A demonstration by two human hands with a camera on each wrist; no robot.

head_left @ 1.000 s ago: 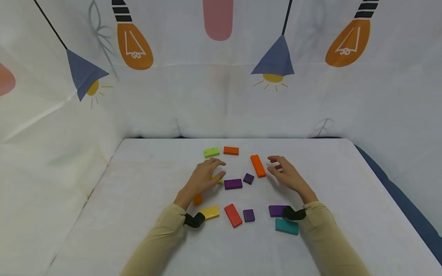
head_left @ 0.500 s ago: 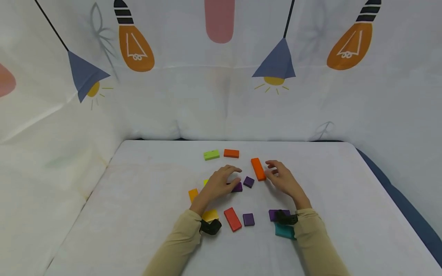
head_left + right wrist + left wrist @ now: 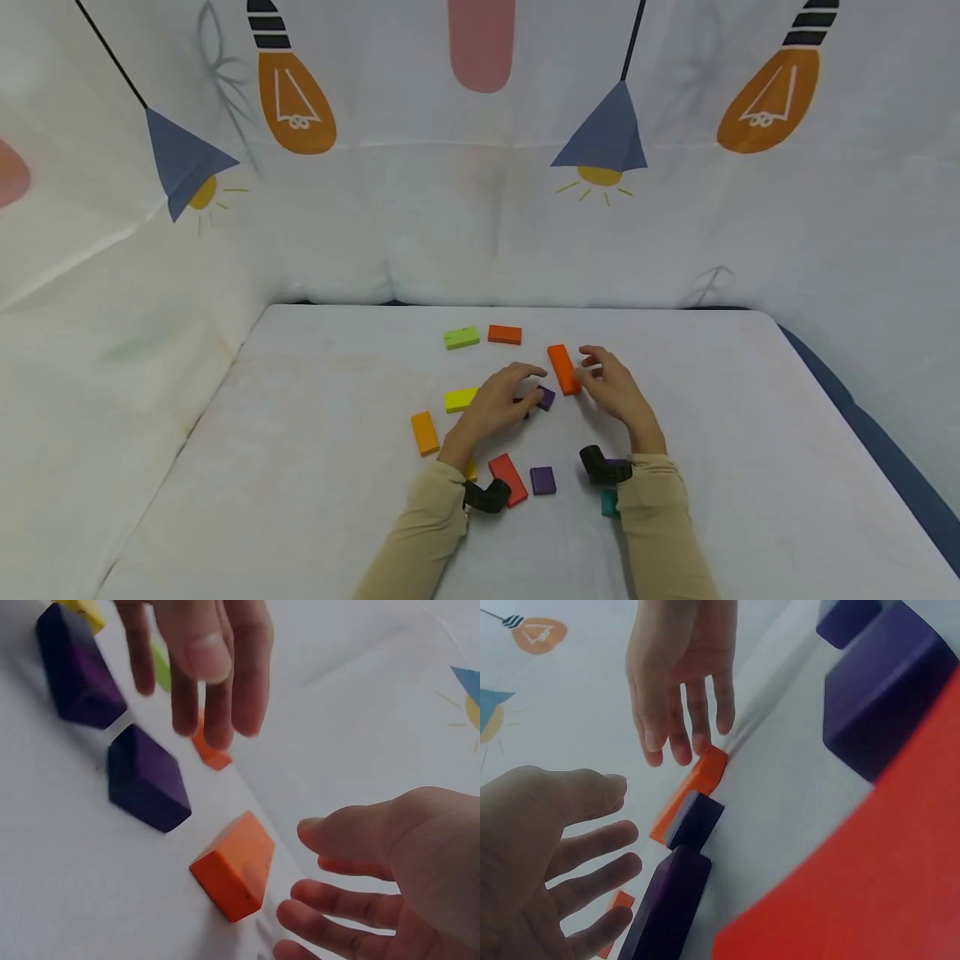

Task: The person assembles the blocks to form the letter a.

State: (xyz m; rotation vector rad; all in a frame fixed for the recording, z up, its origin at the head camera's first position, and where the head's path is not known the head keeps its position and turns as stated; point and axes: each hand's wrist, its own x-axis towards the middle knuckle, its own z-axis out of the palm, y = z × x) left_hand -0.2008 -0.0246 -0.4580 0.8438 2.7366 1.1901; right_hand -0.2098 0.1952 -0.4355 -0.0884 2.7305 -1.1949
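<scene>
My left hand (image 3: 497,410), fingers loosely bent and holding nothing, hovers over a long purple block (image 3: 671,900) that it mostly hides in the head view. Just beyond its thumb lies a small purple block (image 3: 148,778). On the right, my right hand (image 3: 617,395) hangs beside a long orange block (image 3: 564,370), its fingertips right at the block's side in the head view. In the right wrist view a gap shows between its thumb and fingers, with nothing held. That orange block (image 3: 238,866) lies flat on the table.
Lime (image 3: 461,337) and red-orange (image 3: 505,334) blocks lie at the back. Yellow (image 3: 460,400) and amber (image 3: 424,433) blocks are left of the left hand. Nearer lie red (image 3: 508,477) and purple (image 3: 543,481) blocks; the right wrist camera (image 3: 604,467) partly covers a teal block (image 3: 608,502).
My left hand has moved right, from over the yellow block to over the long purple one. The right hand has shifted slightly left, up to the orange block. The blocks appear unmoved.
</scene>
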